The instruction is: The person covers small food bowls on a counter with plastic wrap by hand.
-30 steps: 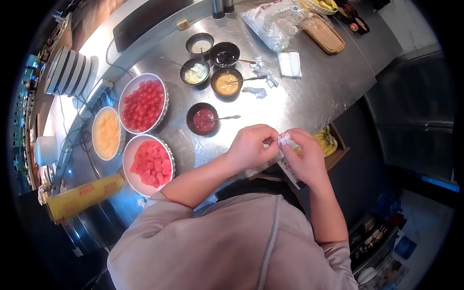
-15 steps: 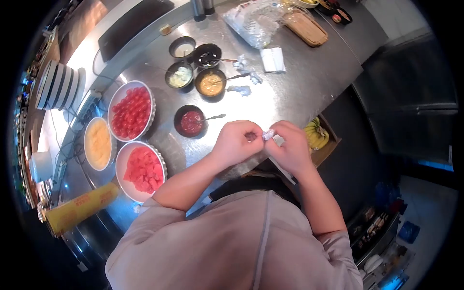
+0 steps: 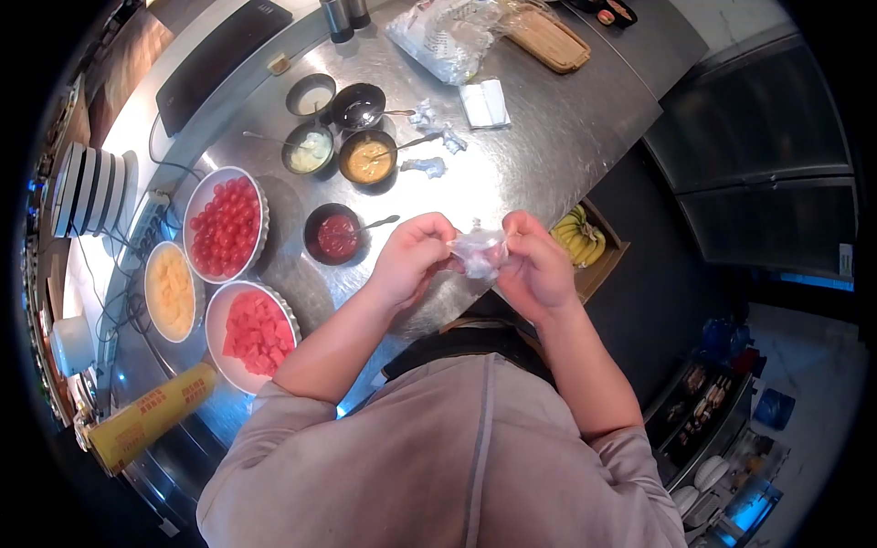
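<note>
Between my two hands a thin, crumpled piece of clear plastic (image 3: 480, 252) is stretched above the table's front edge. My left hand (image 3: 411, 260) pinches its left side between thumb and fingers. On the other side, my right hand (image 3: 541, 267) is closed on the plastic with curled fingers. Whether it is a glove or a bit of film I cannot tell. Left of my left hand stands a dark bowl of red sauce (image 3: 336, 235) with a spoon in it.
White bowls of cherry tomatoes (image 3: 224, 224), yellow fruit pieces (image 3: 171, 288) and red fruit cubes (image 3: 256, 336) stand left. Several dark bowls, including one of orange-brown sauce (image 3: 369, 160), sit farther back near crumpled plastic (image 3: 425, 167). Bananas (image 3: 580, 239) lie in a box right, below table height.
The plastic was bunched small between my fingertips and is now spread wider. My hands have moved apart slightly. The view has shifted, so the table items appear farther left.
</note>
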A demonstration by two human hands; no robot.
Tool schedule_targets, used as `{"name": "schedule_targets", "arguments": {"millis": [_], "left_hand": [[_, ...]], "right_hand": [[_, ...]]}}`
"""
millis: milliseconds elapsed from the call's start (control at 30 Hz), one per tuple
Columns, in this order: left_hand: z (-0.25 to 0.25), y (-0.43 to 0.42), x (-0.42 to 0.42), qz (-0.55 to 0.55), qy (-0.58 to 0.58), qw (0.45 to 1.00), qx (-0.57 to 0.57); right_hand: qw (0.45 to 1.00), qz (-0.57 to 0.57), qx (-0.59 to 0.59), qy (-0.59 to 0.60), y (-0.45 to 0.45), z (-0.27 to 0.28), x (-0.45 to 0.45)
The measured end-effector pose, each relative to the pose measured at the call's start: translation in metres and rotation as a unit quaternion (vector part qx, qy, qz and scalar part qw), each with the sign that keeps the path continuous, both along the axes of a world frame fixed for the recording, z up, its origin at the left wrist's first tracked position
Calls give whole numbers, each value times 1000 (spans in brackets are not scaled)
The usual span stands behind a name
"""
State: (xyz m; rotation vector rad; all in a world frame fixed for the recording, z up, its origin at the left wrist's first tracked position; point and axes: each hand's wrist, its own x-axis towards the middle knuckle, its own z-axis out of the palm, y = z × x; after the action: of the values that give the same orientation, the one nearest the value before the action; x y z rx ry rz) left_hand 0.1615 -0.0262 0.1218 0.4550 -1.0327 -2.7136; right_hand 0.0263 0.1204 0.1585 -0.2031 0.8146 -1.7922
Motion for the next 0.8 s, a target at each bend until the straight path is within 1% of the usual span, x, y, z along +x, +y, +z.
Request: {"name": "schedule_targets", "arguments": {"millis": [33,67,100,133,167,200,233,267,300,333,367,400,433,467,500,533,567,600,633,667,700,767,800], "left_hand": [[-1,0,1,2,12,999,40],[-2,0,1,2,12,999,40],[0,0,1,5,49,992,116],[3,0,1,9,86,978,191],[7,-1,1,12,86,978,190],[14,-1,2,35,96,971,217],[17,-1,3,58,106,962,244],[0,-4,6,44,166,945,280],[-2,-9,9,46,167,945,278],[-4,-15,12,-2,226,923,312],[-5,-20,16,-50,283,894,344],[5,-23,22,-37,278,892,354],[19,-27,28,-34,281,893,349],[35,-32,34,-21,301,898,320],[46,-36,41,-5,321,902,288],[54,-35,54,2,323,904,279],[60,-29,71,23,434,872,225],[61,-31,78,37,488,852,188],[61,-32,85,52,540,826,154],[53,-38,84,101,518,840,123],[42,-51,86,93,507,847,129],[20,-79,88,79,485,859,142],[-2,-92,99,162,374,907,111]], "right_hand": [[999,4,-26,-38,0,0,2],[996,9,-52,-76,0,0,4],[996,10,-52,-77,1,8,7],[993,-18,-52,-102,1,22,9],[990,-45,-52,-126,2,30,8],[985,-36,-101,-136,9,10,-1],[985,-33,-102,-136,13,9,-7],[974,-7,-170,-151,16,9,-13],[957,19,-236,-165,18,8,-18],[952,32,-269,-146,18,7,-22],[951,37,-270,-146,21,8,-28],[955,25,-272,-119,21,17,-31],[957,14,-275,-91,21,22,-36],[944,56,-311,-98,25,22,-47],[942,64,-314,-100,28,38,-45],[936,102,-338,-21,33,65,-36],[927,127,-352,13,26,70,-33],[917,150,-367,49,20,74,-30],[917,156,-366,4,7,66,-29],[919,161,-356,-44,-3,54,-25],[919,164,-347,-89,-13,39,-24],[933,152,-305,-112,-41,-3,-26],[939,146,-284,-124,-56,-24,-27]]}}
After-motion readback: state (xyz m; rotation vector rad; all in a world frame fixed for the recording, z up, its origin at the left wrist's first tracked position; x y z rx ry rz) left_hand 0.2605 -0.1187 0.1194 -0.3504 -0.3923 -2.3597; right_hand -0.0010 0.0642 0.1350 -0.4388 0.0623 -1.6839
